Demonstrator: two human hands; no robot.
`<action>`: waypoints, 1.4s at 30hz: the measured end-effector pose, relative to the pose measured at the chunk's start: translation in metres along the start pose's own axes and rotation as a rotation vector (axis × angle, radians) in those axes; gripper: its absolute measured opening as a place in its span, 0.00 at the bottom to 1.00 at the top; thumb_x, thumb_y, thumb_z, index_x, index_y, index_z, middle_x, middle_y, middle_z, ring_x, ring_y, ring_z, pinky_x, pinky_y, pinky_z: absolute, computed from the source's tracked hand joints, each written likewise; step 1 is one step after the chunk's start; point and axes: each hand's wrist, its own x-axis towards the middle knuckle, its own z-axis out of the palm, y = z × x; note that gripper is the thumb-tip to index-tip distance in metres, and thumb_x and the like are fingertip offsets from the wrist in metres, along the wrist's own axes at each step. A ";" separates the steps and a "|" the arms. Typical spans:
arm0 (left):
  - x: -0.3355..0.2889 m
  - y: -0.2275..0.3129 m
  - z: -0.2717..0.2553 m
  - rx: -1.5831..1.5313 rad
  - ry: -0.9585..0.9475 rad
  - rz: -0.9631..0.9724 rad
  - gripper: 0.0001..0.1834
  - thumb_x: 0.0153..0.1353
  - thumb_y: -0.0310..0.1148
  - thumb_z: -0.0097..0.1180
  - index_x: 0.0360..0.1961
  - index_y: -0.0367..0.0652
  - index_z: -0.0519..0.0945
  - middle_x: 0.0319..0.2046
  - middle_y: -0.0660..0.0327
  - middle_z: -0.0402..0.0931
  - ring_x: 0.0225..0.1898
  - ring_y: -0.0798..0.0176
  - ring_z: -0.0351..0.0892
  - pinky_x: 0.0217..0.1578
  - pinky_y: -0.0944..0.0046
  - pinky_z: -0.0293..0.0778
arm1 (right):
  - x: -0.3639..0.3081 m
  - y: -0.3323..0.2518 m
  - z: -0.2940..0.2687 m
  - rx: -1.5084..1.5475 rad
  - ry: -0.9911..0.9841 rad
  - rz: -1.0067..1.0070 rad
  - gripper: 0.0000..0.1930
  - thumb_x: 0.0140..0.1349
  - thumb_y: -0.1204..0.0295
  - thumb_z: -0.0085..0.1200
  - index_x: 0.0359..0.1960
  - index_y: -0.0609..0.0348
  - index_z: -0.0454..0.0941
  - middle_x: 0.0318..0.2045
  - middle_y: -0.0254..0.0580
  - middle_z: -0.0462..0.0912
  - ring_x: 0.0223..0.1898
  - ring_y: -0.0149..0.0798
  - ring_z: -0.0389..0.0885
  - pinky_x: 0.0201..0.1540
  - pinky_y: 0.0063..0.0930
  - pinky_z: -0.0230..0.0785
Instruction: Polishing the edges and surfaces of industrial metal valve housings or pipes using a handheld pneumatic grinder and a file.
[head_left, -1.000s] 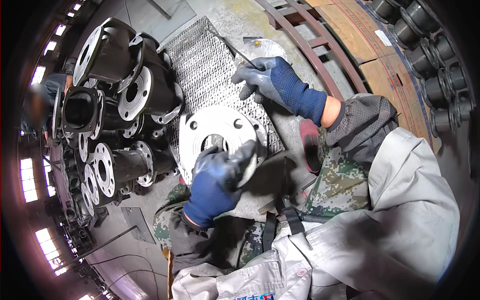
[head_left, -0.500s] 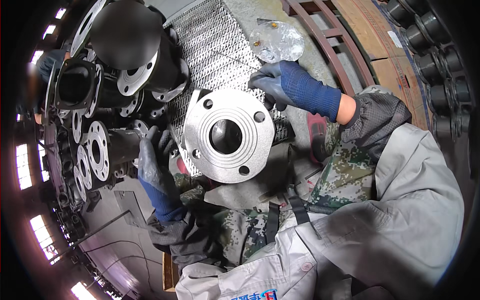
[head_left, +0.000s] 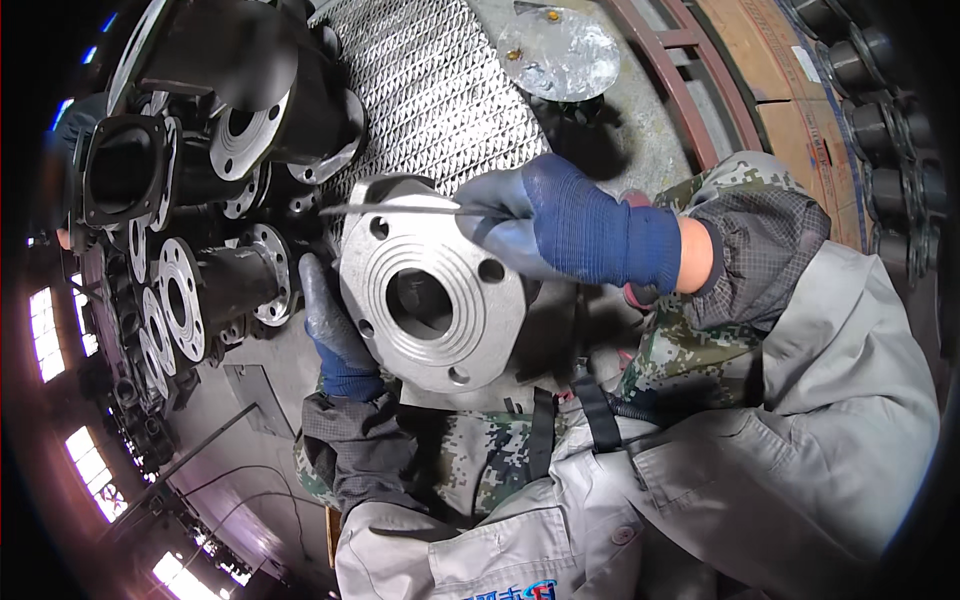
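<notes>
A grey metal flanged pipe fitting (head_left: pixel 480 345) faces up in front of me, with a round bore and bolt holes around it. My left hand (head_left: pixel 338 325), in a grey-palmed blue glove, holds the fitting's left edge; some of its fingers are hidden behind the metal. Over the upper part of the flange face, my right hand (head_left: pixel 550 215) in a matching glove is closed on a thin dark metal rod (head_left: pixel 400 210), file-like in shape. The rod points left across the flange, near a bolt hole.
Dark flanged pipe pieces (head_left: pixel 215 280) are piled at the left. Beyond the fitting lies a metal mesh surface (head_left: pixel 430 90), with a round metal plate (head_left: pixel 565 55) beside it. A brown metal frame (head_left: pixel 690 90) and cardboard (head_left: pixel 795 150) stand at the right.
My left hand has come right onto the fitting's edge. My right hand has moved down and left, bringing the rod across the flange. The fitting sits slightly lower and further left in view.
</notes>
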 end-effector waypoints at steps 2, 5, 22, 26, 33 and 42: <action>-0.006 0.004 -0.007 0.039 0.101 -0.002 0.38 0.71 0.58 0.33 0.59 0.28 0.69 0.53 0.46 0.75 0.51 0.52 0.79 0.55 0.54 0.77 | -0.004 -0.018 0.004 0.148 -0.037 0.058 0.12 0.60 0.67 0.53 0.39 0.62 0.83 0.23 0.49 0.84 0.26 0.42 0.85 0.35 0.32 0.78; -0.010 -0.001 -0.038 0.121 0.222 0.089 0.37 0.72 0.57 0.34 0.56 0.28 0.71 0.51 0.46 0.76 0.49 0.53 0.79 0.52 0.55 0.78 | -0.004 -0.014 0.021 0.077 -0.087 -0.017 0.14 0.57 0.65 0.54 0.38 0.61 0.83 0.21 0.50 0.82 0.25 0.44 0.84 0.32 0.36 0.77; -0.050 -0.008 -0.004 1.297 0.073 0.747 0.20 0.68 0.26 0.50 0.60 0.32 0.67 0.39 0.45 0.81 0.32 0.55 0.82 0.36 0.59 0.77 | -0.015 0.023 -0.011 -0.135 0.003 0.021 0.15 0.55 0.72 0.50 0.45 0.50 0.81 0.29 0.44 0.84 0.30 0.44 0.84 0.38 0.36 0.75; -0.052 0.000 0.025 0.837 0.098 0.455 0.19 0.71 0.42 0.47 0.33 0.34 0.76 0.25 0.67 0.70 0.22 0.74 0.64 0.24 0.70 0.62 | 0.002 0.035 -0.016 -0.322 0.095 0.036 0.15 0.58 0.68 0.50 0.46 0.51 0.81 0.33 0.44 0.85 0.37 0.48 0.84 0.43 0.37 0.74; -0.039 0.006 0.050 0.605 -0.070 0.414 0.26 0.69 0.45 0.51 0.56 0.33 0.75 0.40 0.60 0.79 0.41 0.70 0.74 0.44 0.69 0.71 | 0.033 0.067 -0.030 -0.432 0.174 0.092 0.12 0.65 0.68 0.49 0.44 0.60 0.82 0.38 0.51 0.85 0.39 0.43 0.84 0.46 0.32 0.73; -0.030 0.011 0.067 0.590 0.012 0.167 0.25 0.68 0.48 0.52 0.50 0.34 0.77 0.34 0.60 0.79 0.34 0.69 0.77 0.36 0.69 0.72 | 0.032 0.070 -0.034 -0.367 0.210 0.162 0.15 0.65 0.62 0.50 0.44 0.58 0.83 0.38 0.52 0.85 0.40 0.49 0.84 0.45 0.35 0.73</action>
